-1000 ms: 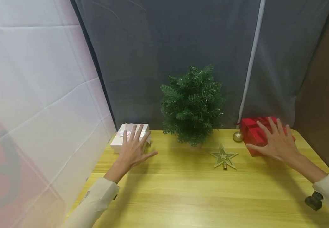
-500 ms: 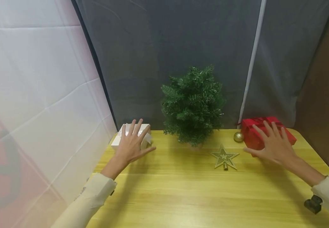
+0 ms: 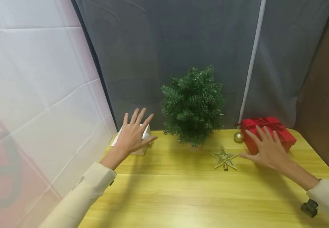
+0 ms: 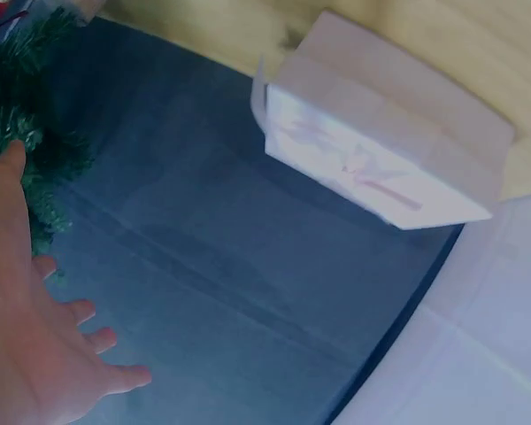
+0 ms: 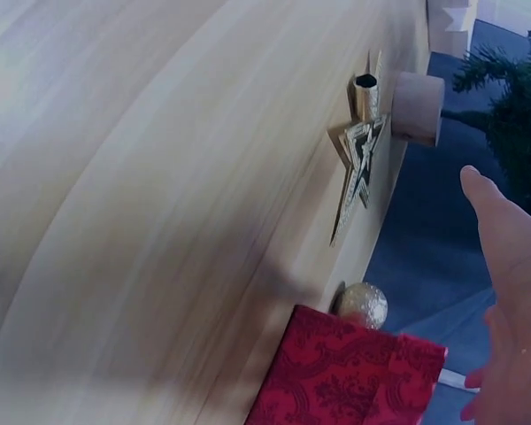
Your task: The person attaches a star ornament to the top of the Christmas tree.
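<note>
My left hand (image 3: 131, 134), fingers spread, hovers above the white gift box (image 4: 380, 133) at the table's back left and hides much of it in the head view. Its bow and ribbon show in the left wrist view. My right hand (image 3: 271, 152) is also spread, in front of the red gift box (image 3: 284, 134) with its dark red ribbon. Neither hand holds anything. Between them stands a small artificial Christmas tree (image 3: 193, 104) on a round wooden base (image 5: 418, 108). A gold star topper (image 3: 224, 157) lies in front of it, left of my right hand. Behind the star sits a gold glitter ball (image 3: 238, 137).
The yellow wooden table (image 3: 181, 193) ends at a grey cloth backdrop (image 3: 130, 63). A white fabric wall (image 3: 39, 79) borders the left, a brown one (image 3: 326, 82) the right. A small black device (image 3: 309, 208) is at my right sleeve.
My left hand has risen a little, away from the white box. My right hand has shifted left and slightly down, uncovering more of the red box. The objects stay where they were.
</note>
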Demonstrator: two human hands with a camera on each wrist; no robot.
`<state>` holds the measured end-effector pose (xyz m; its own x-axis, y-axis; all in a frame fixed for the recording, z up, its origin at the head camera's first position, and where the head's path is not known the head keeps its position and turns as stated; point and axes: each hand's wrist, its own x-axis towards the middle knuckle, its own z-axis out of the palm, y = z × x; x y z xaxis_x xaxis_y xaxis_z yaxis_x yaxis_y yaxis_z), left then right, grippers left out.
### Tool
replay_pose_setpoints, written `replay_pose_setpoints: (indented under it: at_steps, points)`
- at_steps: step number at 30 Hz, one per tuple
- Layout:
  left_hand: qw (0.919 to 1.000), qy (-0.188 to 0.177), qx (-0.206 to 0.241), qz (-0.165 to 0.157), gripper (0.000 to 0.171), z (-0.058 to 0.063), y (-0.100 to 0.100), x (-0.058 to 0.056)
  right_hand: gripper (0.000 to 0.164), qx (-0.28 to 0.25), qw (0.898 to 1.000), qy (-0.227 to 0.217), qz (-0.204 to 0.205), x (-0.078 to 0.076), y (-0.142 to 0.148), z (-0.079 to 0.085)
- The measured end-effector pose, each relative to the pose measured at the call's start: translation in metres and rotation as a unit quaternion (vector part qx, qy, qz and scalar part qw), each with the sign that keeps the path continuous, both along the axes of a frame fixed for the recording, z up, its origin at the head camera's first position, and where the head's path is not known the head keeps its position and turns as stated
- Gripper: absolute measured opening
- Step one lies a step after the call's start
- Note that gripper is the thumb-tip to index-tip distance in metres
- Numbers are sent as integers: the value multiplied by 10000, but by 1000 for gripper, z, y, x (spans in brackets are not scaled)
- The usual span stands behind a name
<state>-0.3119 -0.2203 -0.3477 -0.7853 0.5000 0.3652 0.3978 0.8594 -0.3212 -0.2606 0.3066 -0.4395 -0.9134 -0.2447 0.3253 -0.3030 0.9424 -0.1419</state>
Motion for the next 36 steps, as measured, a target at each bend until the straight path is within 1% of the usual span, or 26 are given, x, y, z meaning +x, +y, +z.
replay_pose_setpoints:
  at_steps: [3, 8, 12, 14, 20, 25, 29, 32, 34, 36]
  points:
    - [9999, 131, -38, -74, 96, 11, 4, -1, 104, 76, 10000, -31, 6, 1, -5, -1]
    - [9992, 319, 89, -223, 92, 29, 10, -5, 102, 90, 9999, -88, 107, 2, -15, -3]
    - [9983, 438, 211, -326, 89, 43, 15, -8, 100, 59, 9996, -26, 292, 2, -23, -6]
    - [9981, 447, 249, -346, 89, 49, 18, -9, 98, 78, 9991, 42, 407, 2, -26, -7]
    - [9973, 495, 357, -398, 87, 66, 27, -11, 98, 38, 9976, 51, 689, 2, -37, -9]
    - [9954, 606, 513, -530, 82, 78, 35, -15, 95, -75, 9943, 227, 1036, 1, -42, -16]
    - [9933, 667, 661, -668, 79, 86, 43, -17, 91, -203, 9890, 498, 1381, -1, -45, -21]
    - [9924, 667, 715, -752, 79, 90, 48, -18, 89, -296, 9855, 641, 1544, -4, -44, -27]
    - [9921, 649, 733, -787, 79, 93, 52, -18, 87, -366, 9853, 545, 1578, -6, -43, -30]
    - [9918, 648, 750, -801, 78, 96, 55, -18, 83, -452, 9859, 290, 1583, -6, -42, -31]
